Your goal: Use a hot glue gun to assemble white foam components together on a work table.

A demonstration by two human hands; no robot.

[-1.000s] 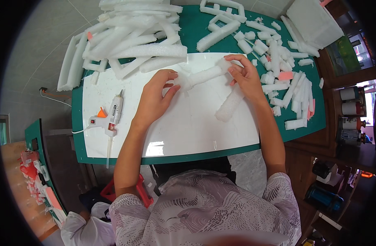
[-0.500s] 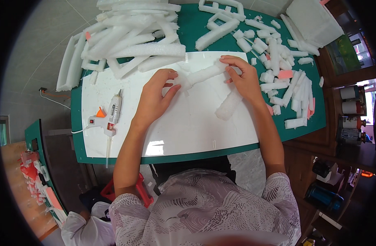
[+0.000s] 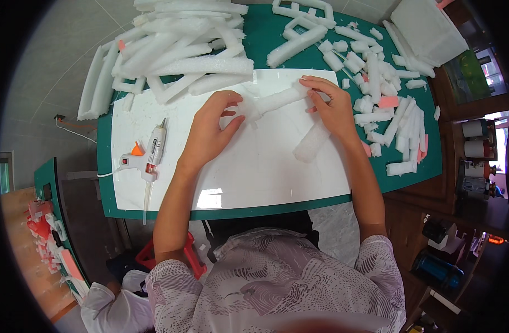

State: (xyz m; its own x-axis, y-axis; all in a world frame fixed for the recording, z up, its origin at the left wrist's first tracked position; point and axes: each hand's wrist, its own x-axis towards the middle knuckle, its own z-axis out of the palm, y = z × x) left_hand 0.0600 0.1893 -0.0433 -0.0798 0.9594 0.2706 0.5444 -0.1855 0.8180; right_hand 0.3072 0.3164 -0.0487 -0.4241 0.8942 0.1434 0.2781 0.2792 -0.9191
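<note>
A white foam strip frame [image 3: 279, 100] stretches between my two hands above a glossy white board [image 3: 254, 172]. My left hand [image 3: 214, 127] curls its fingers and thumb round the frame's left end, which blends into the white behind it. At the far right corner, my right hand [image 3: 331, 108] pinches the foam between thumb and fingers. From that corner a foam leg [image 3: 311, 143] slants down toward me, partly under the right hand. A white hot glue gun [image 3: 153, 152] with an orange part lies on the board, left of my left forearm, a glue stick poking from its rear.
Foam strips and frames [image 3: 188, 55] are heaped at the far left of the green table [image 3: 257, 36]. Several small foam pieces, some pink, lie scattered [image 3: 385, 100] at the right. Foam sheets [image 3: 426, 33] stand at the far right. A person in white [image 3: 118, 308] is at lower left.
Both hands keep their hold on the foam frame in nearly the same place. The whole view has shifted very slightly.
</note>
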